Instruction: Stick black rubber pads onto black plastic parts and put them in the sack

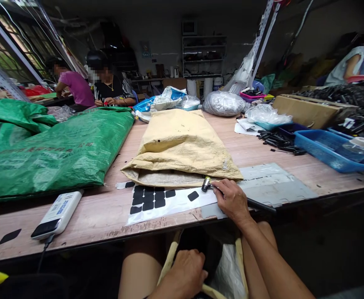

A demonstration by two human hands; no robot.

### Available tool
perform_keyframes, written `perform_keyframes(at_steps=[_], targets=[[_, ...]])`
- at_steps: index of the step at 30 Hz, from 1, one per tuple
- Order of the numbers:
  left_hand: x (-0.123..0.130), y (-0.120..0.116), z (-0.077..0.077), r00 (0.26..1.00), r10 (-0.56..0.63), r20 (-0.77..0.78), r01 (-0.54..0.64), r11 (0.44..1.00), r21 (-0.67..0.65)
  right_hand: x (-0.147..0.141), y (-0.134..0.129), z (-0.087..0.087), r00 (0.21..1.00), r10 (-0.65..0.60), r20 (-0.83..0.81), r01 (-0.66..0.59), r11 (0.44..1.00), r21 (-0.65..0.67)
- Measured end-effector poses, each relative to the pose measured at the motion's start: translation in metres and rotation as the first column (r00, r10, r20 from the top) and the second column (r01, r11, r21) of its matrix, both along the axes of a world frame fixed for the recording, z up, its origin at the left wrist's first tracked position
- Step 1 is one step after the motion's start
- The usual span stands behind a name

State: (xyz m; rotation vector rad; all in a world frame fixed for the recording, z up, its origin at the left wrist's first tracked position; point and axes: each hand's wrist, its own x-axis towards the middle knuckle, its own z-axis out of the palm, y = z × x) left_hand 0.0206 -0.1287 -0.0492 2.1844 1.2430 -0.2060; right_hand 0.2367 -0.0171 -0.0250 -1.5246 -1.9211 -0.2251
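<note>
My right hand [233, 201] is closed around the shaft of a small hammer [206, 184], near the table's front edge. Its metal head points left and its black handle sticks out to the right under the hand. Lower down, my left hand [185, 270] is curled closed at the mouth of an open yellow sack [243, 265] between my legs; whatever its fingers hold is hidden. Left of the hammer, a white backing sheet [182, 209] carries several black rounded-square stickers [148, 197]. Behind them a flat yellow woven sack [182, 141] lies with its open end toward me.
Green sacks [60, 149] cover the table's left side, with a white power bank [57, 214] in front. A grey sheet [272, 182] lies at right, near a blue tray [318, 149] and black parts [278, 143]. Co-workers sit at the back left and far right.
</note>
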Motion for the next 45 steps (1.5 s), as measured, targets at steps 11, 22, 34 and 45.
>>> perform_keyframes(at_steps=[11,22,34,45], targets=[[-0.041,0.169,0.086,0.839,0.480,0.256,-0.544,0.720,0.432,0.000,0.000,-0.002,1.000,0.001,-0.018,-0.001,1.000,-0.002],[-0.040,0.232,0.082,0.778,0.588,0.221,-0.619,0.657,0.431,-0.001,0.000,0.002,1.000,0.006,-0.025,-0.006,1.000,-0.009],[-0.044,0.131,0.063,0.823,0.218,0.525,-0.401,0.877,0.264,-0.001,-0.001,0.001,1.000,-0.001,-0.025,0.001,1.000,-0.008],[-0.050,0.131,0.052,0.790,0.149,0.595,-0.383,0.878,0.288,0.004,0.001,-0.001,0.997,0.067,0.026,-0.067,0.997,0.033]])
